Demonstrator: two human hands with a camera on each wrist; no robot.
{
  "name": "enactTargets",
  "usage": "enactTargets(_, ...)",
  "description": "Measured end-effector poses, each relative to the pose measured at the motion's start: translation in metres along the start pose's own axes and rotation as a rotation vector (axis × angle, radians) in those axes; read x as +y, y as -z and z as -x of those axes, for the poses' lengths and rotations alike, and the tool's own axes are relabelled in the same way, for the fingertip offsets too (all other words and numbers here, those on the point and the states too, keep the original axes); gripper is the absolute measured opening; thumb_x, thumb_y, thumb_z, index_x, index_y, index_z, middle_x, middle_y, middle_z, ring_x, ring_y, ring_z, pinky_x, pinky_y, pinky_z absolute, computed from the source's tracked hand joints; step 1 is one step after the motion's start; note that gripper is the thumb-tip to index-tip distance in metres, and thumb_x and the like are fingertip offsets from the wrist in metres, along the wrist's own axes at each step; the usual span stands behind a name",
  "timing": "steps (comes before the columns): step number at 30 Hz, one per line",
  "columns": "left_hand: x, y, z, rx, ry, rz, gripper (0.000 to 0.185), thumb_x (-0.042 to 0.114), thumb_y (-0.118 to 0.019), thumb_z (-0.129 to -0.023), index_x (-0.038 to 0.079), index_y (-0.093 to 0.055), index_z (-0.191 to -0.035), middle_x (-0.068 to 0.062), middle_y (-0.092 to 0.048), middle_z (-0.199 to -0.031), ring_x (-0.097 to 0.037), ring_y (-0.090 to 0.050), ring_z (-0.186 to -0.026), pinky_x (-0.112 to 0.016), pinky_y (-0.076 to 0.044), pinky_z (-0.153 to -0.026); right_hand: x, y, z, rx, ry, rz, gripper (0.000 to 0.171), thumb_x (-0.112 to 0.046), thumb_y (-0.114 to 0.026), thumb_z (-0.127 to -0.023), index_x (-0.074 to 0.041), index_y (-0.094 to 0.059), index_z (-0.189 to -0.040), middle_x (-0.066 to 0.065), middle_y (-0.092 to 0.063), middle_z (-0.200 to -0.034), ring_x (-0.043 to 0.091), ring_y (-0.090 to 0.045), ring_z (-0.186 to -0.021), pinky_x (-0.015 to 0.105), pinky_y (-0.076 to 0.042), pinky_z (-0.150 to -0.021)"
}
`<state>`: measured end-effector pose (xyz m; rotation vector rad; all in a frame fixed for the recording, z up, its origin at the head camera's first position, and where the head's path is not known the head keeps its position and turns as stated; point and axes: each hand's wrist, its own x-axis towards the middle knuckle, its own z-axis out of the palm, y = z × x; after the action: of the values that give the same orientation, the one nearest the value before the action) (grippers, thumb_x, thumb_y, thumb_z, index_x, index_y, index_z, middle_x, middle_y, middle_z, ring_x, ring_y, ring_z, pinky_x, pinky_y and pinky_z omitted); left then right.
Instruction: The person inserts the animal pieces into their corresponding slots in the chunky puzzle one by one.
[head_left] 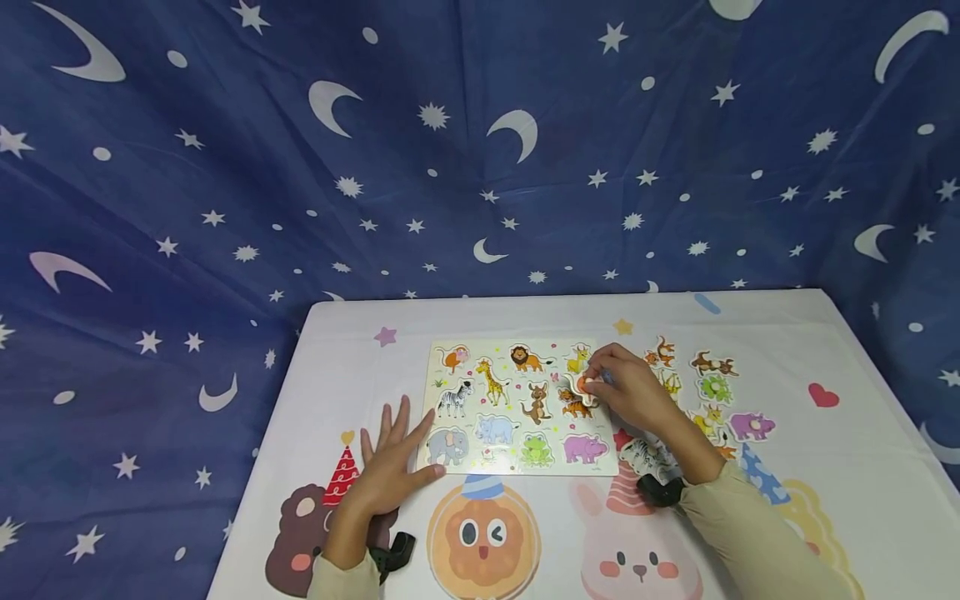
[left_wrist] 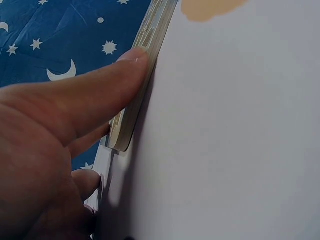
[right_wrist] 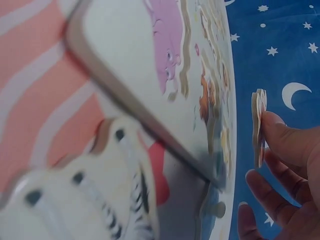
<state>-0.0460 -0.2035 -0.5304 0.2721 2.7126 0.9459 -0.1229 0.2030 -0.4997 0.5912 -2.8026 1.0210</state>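
A wooden animal puzzle board (head_left: 495, 346) lies flat on the table, its animal pictures showing. My left hand (head_left: 390, 467) is spread beside the board's lower left corner. In the left wrist view, the left thumb (left_wrist: 117, 82) lies along the board's edge. My right hand (head_left: 633, 387) pinches a thin wooden puzzle piece (right_wrist: 258, 127) between thumb and fingers. Seen from the head, this piece is partly orange and overlaps the board just above the tiger picture (head_left: 576, 406); the fingers cover part of it. A zebra puzzle piece (head_left: 648, 458) lies under the right forearm.
Right of the board lie several loose pieces, among them a purple hippo (head_left: 752, 426), a green frog (head_left: 715, 388) and a kangaroo (head_left: 712, 364). Cartoon figures decorate the white tablecloth (head_left: 337, 367). A blue curtain (head_left: 420, 217) with moons and stars hangs behind the table.
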Motion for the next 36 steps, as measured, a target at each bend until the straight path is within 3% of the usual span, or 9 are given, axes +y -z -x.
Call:
enactTargets(7,0.000,0.001,0.000,-0.004,0.009,0.005,0.086,0.043,-0.077,-0.086,0.023,-0.037,-0.160,-0.016,0.000,-0.173,-0.045,0.014,-0.157,-0.073,0.020,-0.113,-0.004,-0.008,-0.010,-0.028,-0.019,-0.033,0.010,-0.012,-0.078,-0.090,-0.010,-0.068,-0.090,0.006,-0.065,-0.112,0.024,-0.065,-0.099,0.042,-0.053,-0.084)
enactTargets(13,0.001,0.001,0.001,-0.003,0.010,0.000,0.086,0.044,-0.077,-0.086,0.022,-0.037,-0.159,-0.016,-0.001,-0.173,-0.045,0.014,-0.157,-0.073,0.020,-0.114,-0.007,-0.016,-0.015,-0.041,-0.027,-0.043,0.009,-0.015,-0.077,-0.092,-0.012,-0.068,-0.091,0.005,-0.065,-0.113,0.022,-0.065,-0.096,0.039,-0.052,-0.079)
enactTargets(21,0.001,0.001,0.000,-0.006,0.014,-0.007,0.086,0.045,-0.077,-0.086,0.023,-0.037,-0.159,-0.015,-0.001,-0.173,-0.045,0.013,-0.157,-0.074,0.019,-0.114,-0.012,-0.024,-0.023,-0.043,-0.013,-0.054,0.011,-0.017,-0.077,-0.091,-0.010,-0.068,-0.093,0.006,-0.065,-0.113,0.026,-0.065,-0.103,0.044,-0.053,-0.087)
enactTargets(36,-0.001,0.001,0.000,-0.011,0.006,-0.002,0.086,0.045,-0.076,-0.087,0.023,-0.036,-0.160,-0.015,0.000,-0.173,-0.045,0.015,-0.157,-0.074,0.020,-0.113,-0.026,-0.039,-0.040,-0.058,-0.019,-0.111,0.010,-0.016,-0.076,-0.093,-0.010,-0.069,-0.089,0.006,-0.066,-0.114,0.025,-0.066,-0.101,0.043,-0.053,-0.087)
